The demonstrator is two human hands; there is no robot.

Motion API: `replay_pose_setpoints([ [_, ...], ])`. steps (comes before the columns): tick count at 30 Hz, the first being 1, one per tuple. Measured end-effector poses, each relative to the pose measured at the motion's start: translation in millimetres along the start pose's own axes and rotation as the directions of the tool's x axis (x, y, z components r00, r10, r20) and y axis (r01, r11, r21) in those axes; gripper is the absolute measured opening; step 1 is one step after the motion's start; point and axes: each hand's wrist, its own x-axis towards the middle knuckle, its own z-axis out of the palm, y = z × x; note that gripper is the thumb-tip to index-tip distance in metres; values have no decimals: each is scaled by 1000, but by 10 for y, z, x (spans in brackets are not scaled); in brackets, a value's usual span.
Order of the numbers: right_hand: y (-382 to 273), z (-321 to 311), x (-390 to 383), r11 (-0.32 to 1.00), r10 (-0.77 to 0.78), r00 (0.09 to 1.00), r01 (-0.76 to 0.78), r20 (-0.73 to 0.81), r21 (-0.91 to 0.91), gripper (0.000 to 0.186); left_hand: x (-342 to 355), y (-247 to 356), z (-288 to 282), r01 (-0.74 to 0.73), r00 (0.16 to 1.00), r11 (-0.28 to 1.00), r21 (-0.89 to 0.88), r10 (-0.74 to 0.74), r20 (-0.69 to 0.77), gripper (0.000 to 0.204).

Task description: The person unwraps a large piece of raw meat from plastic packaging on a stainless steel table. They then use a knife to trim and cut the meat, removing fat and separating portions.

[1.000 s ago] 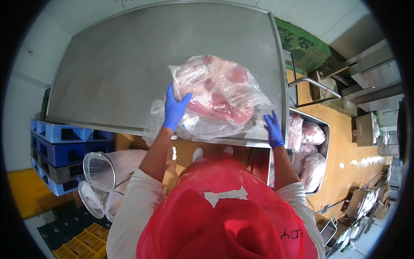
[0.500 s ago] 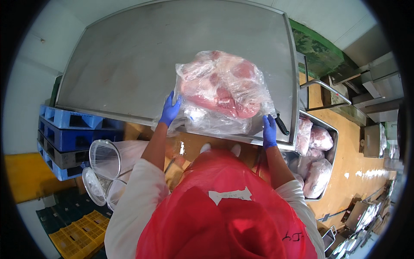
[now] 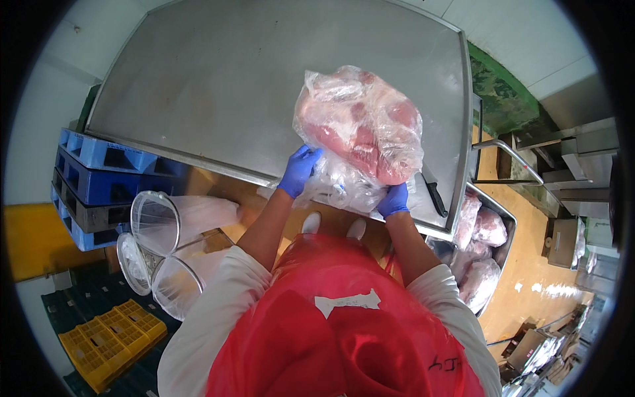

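A large piece of raw meat (image 3: 357, 126) lies in a clear plastic bag (image 3: 340, 182) near the front right of a steel table (image 3: 218, 79). The loose end of the bag is bunched along the near edge. My left hand (image 3: 301, 172), in a blue glove, is closed on the film at its left side. At its right side, just below the meat, my right hand (image 3: 395, 200) grips the film too, its fingertips partly hidden. A knife with a black handle (image 3: 434, 197) rests on the table to the right of that hand.
A steel bin (image 3: 509, 218) of bagged meat pieces (image 3: 489, 228) stands beyond the table's right corner. At the left are stacked blue pallets (image 3: 106, 178), hoops with clear bags (image 3: 155, 225) and a yellow crate (image 3: 112, 344). A metal rail (image 3: 506, 149) juts out at the right.
Both hands have come closer together, drawing in the loose film. The bagged meat sits slightly farther right in view and is turned a little. The view has shifted slightly.
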Motion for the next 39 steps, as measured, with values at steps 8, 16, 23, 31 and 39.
replay_pose_setpoints([
  [8,-132,-585,-198,180,-512,808,433,292,-883,40,-373,83,-229,-111,868,824,555,352,-350,91],
  [16,202,-438,-22,49,-189,898,412,397,-910,51,-66,-245,531,-136,990,987,80,133,42,88],
  [23,258,-137,-89,217,16,952,294,304,-931,47,-65,-459,484,108,970,978,-176,-65,232,39],
  [31,504,147,-336,21,0,872,490,490,-872,25,56,-476,-88,146,967,739,-658,34,253,37],
  [39,234,1196,-927,294,41,761,610,648,-736,17,-1001,1359,103,-58,990,836,-546,120,78,49],
])
